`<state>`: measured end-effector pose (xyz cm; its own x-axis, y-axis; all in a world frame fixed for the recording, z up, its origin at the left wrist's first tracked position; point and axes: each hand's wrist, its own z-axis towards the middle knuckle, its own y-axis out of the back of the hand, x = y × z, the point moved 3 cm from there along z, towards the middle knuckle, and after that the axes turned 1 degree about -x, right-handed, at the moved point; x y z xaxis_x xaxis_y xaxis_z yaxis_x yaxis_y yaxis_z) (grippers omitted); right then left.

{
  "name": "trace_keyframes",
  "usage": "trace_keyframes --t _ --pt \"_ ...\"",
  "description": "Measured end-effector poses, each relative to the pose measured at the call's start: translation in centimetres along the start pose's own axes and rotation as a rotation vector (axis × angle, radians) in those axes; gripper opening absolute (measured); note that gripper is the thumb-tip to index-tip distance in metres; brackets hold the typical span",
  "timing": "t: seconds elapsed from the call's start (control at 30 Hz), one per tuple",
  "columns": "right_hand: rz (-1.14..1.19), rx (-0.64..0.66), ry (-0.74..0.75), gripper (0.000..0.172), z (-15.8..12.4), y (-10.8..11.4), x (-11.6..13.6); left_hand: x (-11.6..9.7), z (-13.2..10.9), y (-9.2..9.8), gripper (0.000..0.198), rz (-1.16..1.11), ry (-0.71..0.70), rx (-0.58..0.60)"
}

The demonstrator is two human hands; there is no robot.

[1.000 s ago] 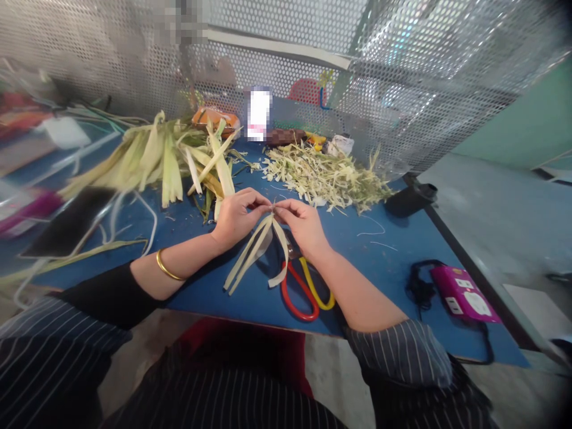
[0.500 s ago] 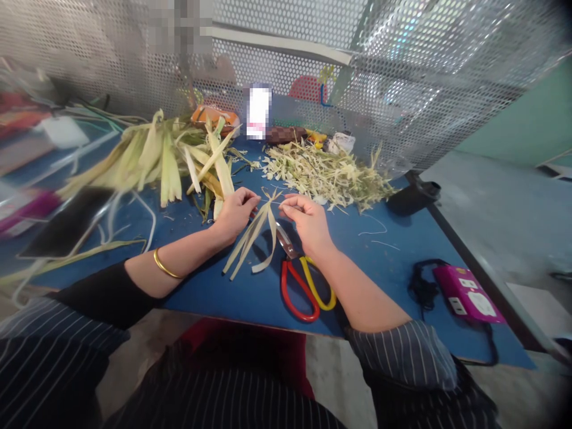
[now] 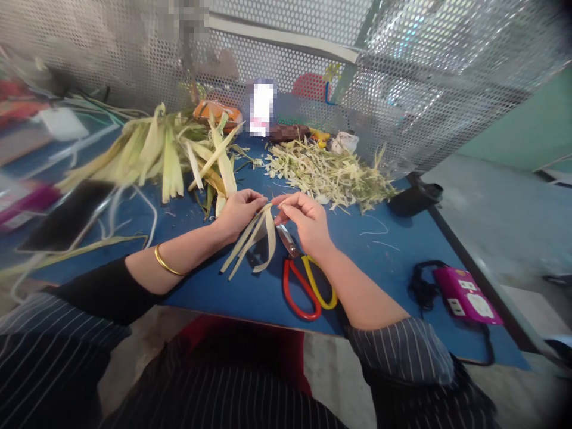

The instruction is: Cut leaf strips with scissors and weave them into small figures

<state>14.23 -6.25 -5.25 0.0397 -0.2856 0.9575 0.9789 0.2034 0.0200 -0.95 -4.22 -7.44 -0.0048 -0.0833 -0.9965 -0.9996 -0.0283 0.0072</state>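
Note:
A small bundle of pale corn husk strips (image 3: pixel 270 238) hangs over the blue table, its top between my two hands. My left hand (image 3: pixel 243 210) is closed in a pinch at the top of the bundle. Beside it my right hand (image 3: pixel 306 220) is closed too, its fingertips nearly meeting the left ones. It seems to pinch a fine white thread at the tie, mostly hidden by the fingers. Below my right hand lie large scissors (image 3: pixel 292 253) with one red and one yellow handle, their blade tips partly behind the strips and fingers.
A heap of whole corn husks (image 3: pixel 156 149) lies at the left, beside a dark flat panel (image 3: pixel 67 214). Shredded husk (image 3: pixel 330 173) is piled at the back. A black cylinder (image 3: pixel 415 198) and a magenta power strip (image 3: pixel 467 295) with cable stand right. A perforated screen (image 3: pixel 429 89) rises behind.
My hands have come closer together at the top of the husk strips, where a gap with a fine thread showed before. The bundle's top is now mostly covered by fingers.

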Motion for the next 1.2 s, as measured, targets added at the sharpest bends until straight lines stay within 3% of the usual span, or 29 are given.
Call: trace_keyframes --t 0.13,0.37,0.73,0.93,1.2 --pt "-0.011 -0.007 -0.023 0.009 0.1 0.2 -0.5 -0.2 0.2 0.1 0.018 -0.105 -0.047 0.02" --pt "-0.05 -0.008 0.006 0.009 0.3 0.4 -0.6 -1.0 -0.3 -0.6 0.021 -0.347 -0.184 0.285" --pt "-0.115 0.012 0.038 0.011 0.3 0.2 -0.1 -1.5 -0.2 -0.3 0.016 -0.045 -0.265 0.198" --pt "-0.23 0.022 0.083 0.013 0.3 0.6 0.2 -1.4 -0.3 -0.4 0.018 -0.011 -0.148 0.261" --pt "0.013 0.141 -0.091 0.012 0.4 0.1 -0.5 -1.2 -0.1 -0.2 0.017 -0.03 -0.128 0.262"
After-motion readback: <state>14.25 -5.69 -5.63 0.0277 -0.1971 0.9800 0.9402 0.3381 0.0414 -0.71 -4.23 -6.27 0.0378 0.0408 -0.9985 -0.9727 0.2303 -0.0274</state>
